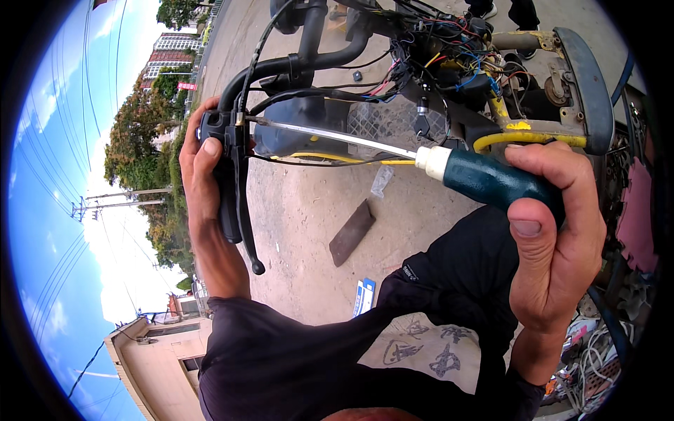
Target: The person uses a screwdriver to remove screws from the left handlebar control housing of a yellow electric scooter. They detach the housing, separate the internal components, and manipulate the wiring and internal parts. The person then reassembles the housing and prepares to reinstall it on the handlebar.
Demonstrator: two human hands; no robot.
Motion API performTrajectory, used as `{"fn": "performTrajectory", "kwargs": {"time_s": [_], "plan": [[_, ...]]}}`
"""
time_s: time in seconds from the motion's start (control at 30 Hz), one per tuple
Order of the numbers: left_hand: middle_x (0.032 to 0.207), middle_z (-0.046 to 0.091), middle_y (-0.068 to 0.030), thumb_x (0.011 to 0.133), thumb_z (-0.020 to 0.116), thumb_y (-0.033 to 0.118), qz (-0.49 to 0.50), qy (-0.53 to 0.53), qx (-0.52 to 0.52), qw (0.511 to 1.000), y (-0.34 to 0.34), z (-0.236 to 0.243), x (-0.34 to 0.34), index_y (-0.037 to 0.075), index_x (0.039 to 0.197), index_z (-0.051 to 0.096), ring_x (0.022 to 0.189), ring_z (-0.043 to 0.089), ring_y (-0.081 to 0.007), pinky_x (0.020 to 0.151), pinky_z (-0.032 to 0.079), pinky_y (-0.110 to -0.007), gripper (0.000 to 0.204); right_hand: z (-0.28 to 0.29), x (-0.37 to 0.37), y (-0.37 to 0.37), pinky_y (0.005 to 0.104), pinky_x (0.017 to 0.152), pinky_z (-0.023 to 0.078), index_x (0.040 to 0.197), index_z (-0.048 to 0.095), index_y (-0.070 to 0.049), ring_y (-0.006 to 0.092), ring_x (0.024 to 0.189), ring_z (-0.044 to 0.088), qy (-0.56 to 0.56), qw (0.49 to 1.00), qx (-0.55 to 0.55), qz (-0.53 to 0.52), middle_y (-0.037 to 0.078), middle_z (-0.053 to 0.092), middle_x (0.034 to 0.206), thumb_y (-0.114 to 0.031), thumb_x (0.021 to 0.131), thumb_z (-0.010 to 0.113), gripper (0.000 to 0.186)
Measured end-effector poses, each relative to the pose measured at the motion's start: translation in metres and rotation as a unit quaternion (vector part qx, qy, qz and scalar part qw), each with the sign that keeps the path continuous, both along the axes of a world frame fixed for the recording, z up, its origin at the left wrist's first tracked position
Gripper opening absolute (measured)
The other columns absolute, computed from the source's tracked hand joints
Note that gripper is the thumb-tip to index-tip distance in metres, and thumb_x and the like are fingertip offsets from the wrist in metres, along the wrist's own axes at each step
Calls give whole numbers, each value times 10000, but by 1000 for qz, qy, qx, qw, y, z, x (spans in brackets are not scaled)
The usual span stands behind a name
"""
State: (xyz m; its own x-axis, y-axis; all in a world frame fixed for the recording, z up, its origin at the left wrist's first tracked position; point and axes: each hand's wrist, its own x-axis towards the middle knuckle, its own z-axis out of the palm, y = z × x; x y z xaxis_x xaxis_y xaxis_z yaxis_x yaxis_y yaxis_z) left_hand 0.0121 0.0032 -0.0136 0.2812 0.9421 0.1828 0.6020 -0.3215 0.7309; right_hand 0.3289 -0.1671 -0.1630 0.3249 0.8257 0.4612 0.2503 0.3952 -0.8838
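Note:
My left hand (202,165) is wrapped around the black switch housing (226,132) on a scooter's handlebar, thumb on its near side. Just beside it runs the black rubber grip (229,200), with the brake lever (244,210) alongside. In my right hand (554,238) is a screwdriver (491,179) with a dark green handle, a cream collar and a long metal shaft. Thumb and fingers close around the handle's end. The shaft points left, and its tip meets the lever mount by the housing; whether it sits in a screw cannot be made out.
Loose coloured wires (456,59) spill from the stripped scooter front, near a yellow frame tube (530,138). On the ground lie a flat brown piece (352,233) and a blue-white packet (364,296). Tangled cables (597,365) heap at right. Another person's leg (523,14) shows far off.

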Motion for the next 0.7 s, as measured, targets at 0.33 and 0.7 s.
{"fn": "performTrajectory", "kwargs": {"time_s": [0.33,0.7], "plan": [[1078,720,-137,882,748,436,0,-20,-12,1000,0,2,3,-20,1479,514,893,737,-199,829,618,-325,787,0,-7,0,343,936,519,1378,604,19,244,1169,602,103,995,-14,1,252,534,1437,-516,997,703,664],[1050,730,-135,864,773,423,3,-28,-13,1000,-1,1,3,-15,1475,528,857,747,-203,807,634,-314,790,10,-16,10,339,899,536,1306,621,9,210,1078,586,108,989,99,-19,212,544,1337,-297,942,793,506]]}}
